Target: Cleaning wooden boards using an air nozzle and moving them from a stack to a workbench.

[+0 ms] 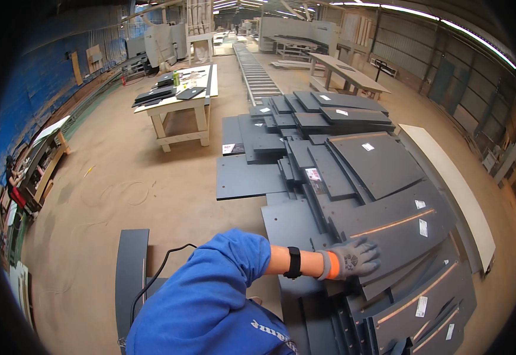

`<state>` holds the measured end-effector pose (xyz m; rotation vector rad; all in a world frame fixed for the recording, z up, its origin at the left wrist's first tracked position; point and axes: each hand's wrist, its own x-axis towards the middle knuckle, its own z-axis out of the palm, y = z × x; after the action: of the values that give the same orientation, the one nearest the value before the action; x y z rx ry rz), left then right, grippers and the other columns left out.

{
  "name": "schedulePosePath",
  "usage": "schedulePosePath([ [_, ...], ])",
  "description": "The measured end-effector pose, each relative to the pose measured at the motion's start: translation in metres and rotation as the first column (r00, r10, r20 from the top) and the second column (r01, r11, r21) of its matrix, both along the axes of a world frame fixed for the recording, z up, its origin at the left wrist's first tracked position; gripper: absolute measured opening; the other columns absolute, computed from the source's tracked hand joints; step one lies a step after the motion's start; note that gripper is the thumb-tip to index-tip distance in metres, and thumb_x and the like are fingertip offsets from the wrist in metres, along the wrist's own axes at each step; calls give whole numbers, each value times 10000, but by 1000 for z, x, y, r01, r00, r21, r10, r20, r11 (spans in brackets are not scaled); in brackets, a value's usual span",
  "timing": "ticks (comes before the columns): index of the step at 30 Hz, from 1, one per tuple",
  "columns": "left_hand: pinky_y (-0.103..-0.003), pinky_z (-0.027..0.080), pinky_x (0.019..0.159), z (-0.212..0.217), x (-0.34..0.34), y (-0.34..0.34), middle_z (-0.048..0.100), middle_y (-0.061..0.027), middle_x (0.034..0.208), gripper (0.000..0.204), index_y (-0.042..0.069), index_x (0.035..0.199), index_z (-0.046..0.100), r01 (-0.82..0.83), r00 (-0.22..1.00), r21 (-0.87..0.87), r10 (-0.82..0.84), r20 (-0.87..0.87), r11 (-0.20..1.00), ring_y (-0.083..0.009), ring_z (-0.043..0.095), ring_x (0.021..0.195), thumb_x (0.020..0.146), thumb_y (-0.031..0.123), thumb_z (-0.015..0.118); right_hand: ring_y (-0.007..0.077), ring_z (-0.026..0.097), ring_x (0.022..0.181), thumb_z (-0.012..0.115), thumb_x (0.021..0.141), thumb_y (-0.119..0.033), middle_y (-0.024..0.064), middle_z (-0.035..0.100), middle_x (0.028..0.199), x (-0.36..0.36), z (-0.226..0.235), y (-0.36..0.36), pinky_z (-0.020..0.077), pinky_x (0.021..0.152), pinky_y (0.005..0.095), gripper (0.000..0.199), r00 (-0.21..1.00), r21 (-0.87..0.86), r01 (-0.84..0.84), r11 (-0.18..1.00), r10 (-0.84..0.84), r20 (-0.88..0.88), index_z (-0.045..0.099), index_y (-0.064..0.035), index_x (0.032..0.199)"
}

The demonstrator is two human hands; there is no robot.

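Note:
My left hand (355, 258) wears a grey glove with an orange cuff band. It lies palm down near the edge of a dark grey panel (388, 228), with its fingers stretched out to the right and nothing held in them. That panel has a light brown edge strip and white labels, and it rests on a large stack of similar panels. Below the hand, more dark panels (412, 307) lean tilted and overlapping, some with white labels. Another grey panel (293, 219) with a small hole lies just left of the hand. My right hand does not show.
Farther back, the dark panel stack (352, 115) reaches a roller conveyor (258, 74). A long pale board (447, 183) stands along the right. Left of the stack is a wooden table (196, 106) with panels. A black cable (162, 260) runs beside my sleeve. Another person (18, 189) is far left.

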<state>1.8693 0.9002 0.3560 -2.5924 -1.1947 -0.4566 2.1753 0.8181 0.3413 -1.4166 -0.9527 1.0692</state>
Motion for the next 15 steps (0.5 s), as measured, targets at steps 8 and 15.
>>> schedulePosePath([
  [8, -362, 493, 630, -2, 16, 2, 581, -96, 741, 61, 109, 803, 576, 70, 986, 8, -70, 152, 998, -255, 600, 691, 767, 157, 590, 300, 459, 1236, 618, 855, -161, 183, 472, 1326, 26, -20, -15, 351, 1065, 376, 517, 695, -30, 62, 998, -64, -716, 430, 42, 1292],
  [15, -515, 177, 1114, 26, 4, -6, 288, -191, 1452, 957, 73, 1404, 304, -166, 982, -108, 154, -112, 980, -386, 222, 1371, 598, 262, 784, 349, 602, 940, 564, 815, 29, 200, 610, 1086, 33, -70, 1, 479, 839, 404, 432, 900, 211, -98, 973, 177, -398, 472, -17, 1235],
])
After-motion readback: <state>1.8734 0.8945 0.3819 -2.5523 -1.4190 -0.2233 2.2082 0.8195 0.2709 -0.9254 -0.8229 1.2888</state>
